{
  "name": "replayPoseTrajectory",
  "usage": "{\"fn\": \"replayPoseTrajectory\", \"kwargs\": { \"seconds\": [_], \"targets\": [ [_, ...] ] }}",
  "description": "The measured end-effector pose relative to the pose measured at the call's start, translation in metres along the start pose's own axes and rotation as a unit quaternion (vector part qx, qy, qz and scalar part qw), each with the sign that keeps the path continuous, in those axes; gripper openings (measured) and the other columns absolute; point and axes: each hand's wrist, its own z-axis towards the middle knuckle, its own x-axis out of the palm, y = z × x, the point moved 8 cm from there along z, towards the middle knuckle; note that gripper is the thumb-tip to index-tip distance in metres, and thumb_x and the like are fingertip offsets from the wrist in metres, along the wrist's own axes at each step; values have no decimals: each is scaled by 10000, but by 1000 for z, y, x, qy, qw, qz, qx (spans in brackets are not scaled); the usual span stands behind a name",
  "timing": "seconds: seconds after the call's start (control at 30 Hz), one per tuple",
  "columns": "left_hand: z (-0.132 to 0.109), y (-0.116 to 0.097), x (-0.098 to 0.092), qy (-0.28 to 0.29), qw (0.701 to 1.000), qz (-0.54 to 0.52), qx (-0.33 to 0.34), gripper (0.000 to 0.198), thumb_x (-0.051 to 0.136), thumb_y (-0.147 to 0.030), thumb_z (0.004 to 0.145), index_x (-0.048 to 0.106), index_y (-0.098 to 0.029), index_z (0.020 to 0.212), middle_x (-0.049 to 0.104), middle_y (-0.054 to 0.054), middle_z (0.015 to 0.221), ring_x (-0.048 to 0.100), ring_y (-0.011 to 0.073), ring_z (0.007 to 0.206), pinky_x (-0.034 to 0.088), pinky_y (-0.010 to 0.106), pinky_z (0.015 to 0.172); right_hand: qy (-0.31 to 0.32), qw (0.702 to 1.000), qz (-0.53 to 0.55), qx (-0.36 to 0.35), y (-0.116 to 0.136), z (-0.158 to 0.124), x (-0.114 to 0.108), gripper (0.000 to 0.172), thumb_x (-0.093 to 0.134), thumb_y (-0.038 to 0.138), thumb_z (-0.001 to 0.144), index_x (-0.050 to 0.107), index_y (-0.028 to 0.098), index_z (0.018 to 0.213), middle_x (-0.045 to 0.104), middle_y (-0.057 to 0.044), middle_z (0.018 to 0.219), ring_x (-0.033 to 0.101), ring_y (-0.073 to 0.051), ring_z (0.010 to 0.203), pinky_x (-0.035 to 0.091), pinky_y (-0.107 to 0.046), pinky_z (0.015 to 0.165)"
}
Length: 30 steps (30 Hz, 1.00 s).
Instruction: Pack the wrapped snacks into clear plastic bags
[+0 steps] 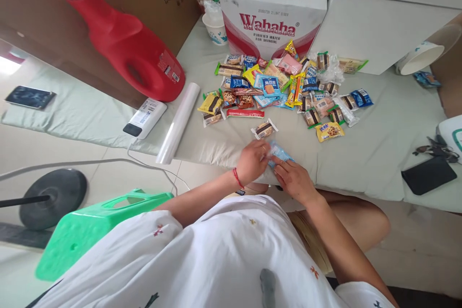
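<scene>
Both hands meet at the near edge of a pale green cloth-covered surface (361, 154). My left hand (252, 161), with a red string at the wrist, pinches one end of a small light blue snack packet (279, 154). My right hand (294, 178) grips the same packet from the other side with its fingers curled. A single brown-and-white wrapped snack (264, 129) lies just beyond my hands. Farther back a spread pile of many colourful snack packets (288, 89) covers the cloth.
A roll of clear plastic bags (178, 122) and a white power bank (145, 118) lie left. A red jug (122, 43), a Wahaha carton (270, 24), paper cups (215, 29) stand behind. A black wallet (428, 174) and keys are right; a green stool (97, 226) is below left.
</scene>
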Motion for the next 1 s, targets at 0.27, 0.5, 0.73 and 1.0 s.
{"fn": "replayPoseTrajectory", "kwargs": {
  "seconds": [0.27, 0.5, 0.73, 1.0],
  "targets": [
    [-25, -13, 36, 71, 987, 80, 121, 303, 537, -277, 1006, 703, -172, 1237, 735, 118, 1329, 653, 282, 1272, 514, 454, 1033, -21, 994, 106, 17, 10, -28, -10, 345, 531, 180, 1015, 642, 179, 1342, 593, -136, 1509, 611, -309, 1209, 543, -517, 1026],
    [-33, -1, 46, 110, 983, 84, 117, 341, 487, -278, 1062, 707, -217, 1315, 674, 97, 1446, 595, 255, 1366, 485, 447, 1067, -93, 969, 215, 74, -17, -92, -38, 369, 560, 215, 1017, 633, 289, 1371, 704, -99, 1304, 689, -247, 1126, 599, -433, 961],
    [-29, 0, 45, 103, 984, 57, 133, 326, 501, -247, 1042, 738, -208, 1262, 695, 101, 1411, 596, 274, 1327, 499, 467, 1063, -65, 997, 28, 37, -24, -63, -20, 311, 577, 222, 1013, 704, 235, 1296, 717, -135, 1153, 645, -253, 961, 538, -411, 868],
    [-25, 3, 41, 88, 988, 22, 124, 317, 519, -163, 970, 787, -236, 1123, 719, 115, 1236, 604, 276, 1196, 507, 466, 1007, -11, 971, 234, 56, -28, 7, -38, 178, 600, 295, 1002, 772, 250, 990, 708, -31, 885, 644, -167, 809, 468, -277, 730]
  ]
}}
